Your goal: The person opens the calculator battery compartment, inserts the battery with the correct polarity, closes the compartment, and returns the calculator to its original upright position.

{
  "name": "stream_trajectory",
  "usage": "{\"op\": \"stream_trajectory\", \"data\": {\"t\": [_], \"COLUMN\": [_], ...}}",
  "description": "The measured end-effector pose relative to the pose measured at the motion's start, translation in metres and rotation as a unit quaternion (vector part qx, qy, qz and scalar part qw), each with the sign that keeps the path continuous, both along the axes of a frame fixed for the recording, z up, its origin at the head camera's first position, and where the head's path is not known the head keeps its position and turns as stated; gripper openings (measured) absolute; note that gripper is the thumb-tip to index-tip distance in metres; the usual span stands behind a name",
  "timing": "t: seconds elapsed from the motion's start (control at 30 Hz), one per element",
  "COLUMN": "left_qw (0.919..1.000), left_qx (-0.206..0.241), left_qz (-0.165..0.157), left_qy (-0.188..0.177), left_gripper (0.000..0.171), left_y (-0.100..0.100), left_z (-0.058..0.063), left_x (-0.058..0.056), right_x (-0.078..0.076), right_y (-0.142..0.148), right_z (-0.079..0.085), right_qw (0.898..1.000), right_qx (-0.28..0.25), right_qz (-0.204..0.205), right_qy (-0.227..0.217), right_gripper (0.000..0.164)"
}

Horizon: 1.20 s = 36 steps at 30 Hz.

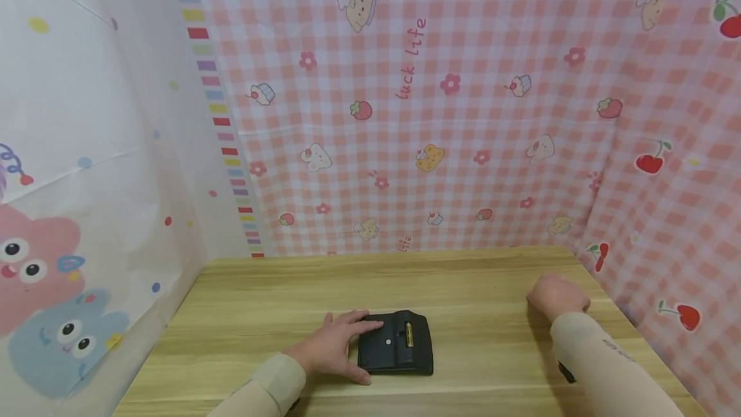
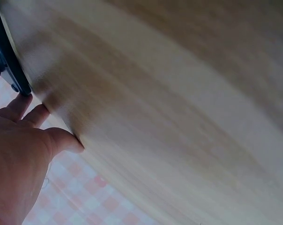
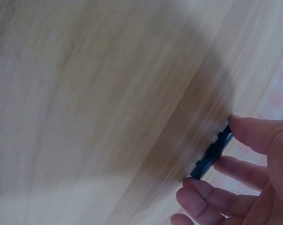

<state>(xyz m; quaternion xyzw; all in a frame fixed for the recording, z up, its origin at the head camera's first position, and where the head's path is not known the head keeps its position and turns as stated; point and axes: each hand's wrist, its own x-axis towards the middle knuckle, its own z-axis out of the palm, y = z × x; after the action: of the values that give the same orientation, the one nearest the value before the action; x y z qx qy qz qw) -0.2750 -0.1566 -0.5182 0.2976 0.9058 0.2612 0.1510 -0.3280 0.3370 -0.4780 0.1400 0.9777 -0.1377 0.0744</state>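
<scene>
A black, flat electronic device, perhaps a calculator, lies on the table with its battery compartment uncovered. One gold-coloured battery sits in that compartment. My left hand rests at the device's left side, index finger on top and thumb by its near corner. In the left wrist view, the dark edge of the device shows beside the fingers. Far to the right, my right hand is low over the table. Its thumb and fingers pinch a small black battery cover with notched edges, seen in the right wrist view.
The wood-grain table runs back to a pink checked cloth with printed cartoons. More checked cloth hangs along the right side. A white cloth with cartoon figures hangs at the left.
</scene>
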Motion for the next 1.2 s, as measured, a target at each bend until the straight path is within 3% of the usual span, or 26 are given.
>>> {"op": "stream_trajectory", "data": {"t": [0.23, 0.57, 0.93, 1.2], "left_qw": [0.9999, 0.9999, 0.9999, 0.9998], "left_qx": [-0.007, -0.006, -0.001, 0.005], "left_qz": [0.009, 0.009, 0.007, 0.005], "left_qy": [-0.003, -0.007, -0.011, -0.016], "left_gripper": [0.096, 0.095, 0.095, 0.095], "left_y": [0.001, 0.002, 0.001, 0.001], "left_z": [-0.002, -0.002, -0.001, 0.000], "left_x": [-0.001, -0.001, -0.001, -0.001], "right_x": [-0.002, -0.002, 0.001, 0.005], "right_y": [0.001, 0.001, 0.007, -0.005], "right_z": [-0.003, -0.002, 0.005, 0.016], "right_qw": [1.000, 1.000, 0.999, 0.996], "right_qx": [-0.004, 0.001, 0.016, 0.025], "right_qz": [-0.001, -0.001, 0.032, 0.067], "right_qy": [-0.007, -0.014, 0.025, 0.061], "right_gripper": [0.040, 0.040, 0.049, 0.054]}}
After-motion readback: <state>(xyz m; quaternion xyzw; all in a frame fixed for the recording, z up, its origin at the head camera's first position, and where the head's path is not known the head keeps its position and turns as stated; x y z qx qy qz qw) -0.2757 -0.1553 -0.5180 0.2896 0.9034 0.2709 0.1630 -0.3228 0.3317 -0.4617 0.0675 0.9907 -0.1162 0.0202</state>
